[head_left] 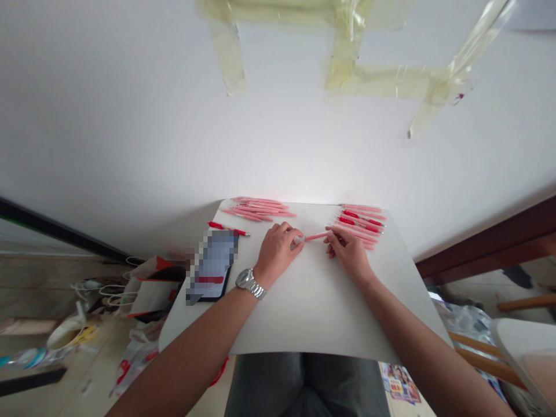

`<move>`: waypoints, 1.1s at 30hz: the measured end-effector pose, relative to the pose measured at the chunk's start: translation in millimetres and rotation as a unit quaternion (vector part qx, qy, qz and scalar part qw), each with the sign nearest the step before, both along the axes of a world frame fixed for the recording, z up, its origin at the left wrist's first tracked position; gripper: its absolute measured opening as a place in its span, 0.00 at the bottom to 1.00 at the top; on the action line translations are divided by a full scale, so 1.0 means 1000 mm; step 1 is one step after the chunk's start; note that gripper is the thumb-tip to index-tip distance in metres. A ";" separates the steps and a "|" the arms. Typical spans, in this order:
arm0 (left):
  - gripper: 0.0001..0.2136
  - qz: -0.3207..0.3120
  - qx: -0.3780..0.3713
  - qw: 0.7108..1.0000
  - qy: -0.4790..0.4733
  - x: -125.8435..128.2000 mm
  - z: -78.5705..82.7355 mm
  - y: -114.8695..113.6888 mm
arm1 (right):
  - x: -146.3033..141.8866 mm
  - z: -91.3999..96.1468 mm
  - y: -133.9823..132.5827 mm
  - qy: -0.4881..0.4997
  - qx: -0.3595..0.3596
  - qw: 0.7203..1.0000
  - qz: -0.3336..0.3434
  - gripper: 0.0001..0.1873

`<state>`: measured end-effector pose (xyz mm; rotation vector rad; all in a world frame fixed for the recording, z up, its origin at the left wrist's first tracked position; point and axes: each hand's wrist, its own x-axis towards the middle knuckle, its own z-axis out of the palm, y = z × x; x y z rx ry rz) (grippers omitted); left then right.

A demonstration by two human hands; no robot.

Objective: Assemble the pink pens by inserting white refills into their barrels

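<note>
A slim pink pen [316, 236] spans the gap between my two hands above the white table. My right hand [345, 249] pinches its right end between thumb and fingers. My left hand [278, 248], with a metal watch on its wrist, curls around a small whitish, see-through piece [299, 239] at the pen's left end. Whether the pen sits inside that piece I cannot tell. Behind my left hand lies a pile of pink pens [259, 208]. Beyond my right hand is a row of pink pens [362, 209] with red pens [359, 225] among them.
A phone [212, 266] with a blurred screen lies at the table's left edge, and a red pen [229, 229] rests just behind it. The white wall [278, 145] meets the table's far edge. Bags [150, 289] stand on the floor at left; a white chair [525, 341] is at right.
</note>
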<state>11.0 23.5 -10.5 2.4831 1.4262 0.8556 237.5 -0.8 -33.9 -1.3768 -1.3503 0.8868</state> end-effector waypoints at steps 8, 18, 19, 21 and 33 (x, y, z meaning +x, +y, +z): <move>0.08 0.001 -0.006 1.000 -0.003 0.000 0.001 -0.001 | 0.000 0.002 -0.002 -0.021 0.002 1.000 0.006 0.34; 0.08 -0.007 0.005 1.000 0.027 0.001 0.001 -0.001 | -0.001 0.007 -0.004 -0.032 0.024 0.999 0.006 0.30; 0.08 -0.008 0.006 0.999 0.031 0.001 0.001 -0.001 | -0.001 0.008 -0.004 -0.033 0.024 0.999 0.005 0.30; 0.07 -0.008 0.008 0.999 0.036 0.001 0.001 0.000 | -0.002 0.010 -0.004 -0.034 0.024 0.999 0.006 0.28; 0.06 0.003 0.007 1.000 0.019 0.000 0.001 0.000 | 0.000 0.016 -0.006 -0.036 0.032 0.999 0.003 0.26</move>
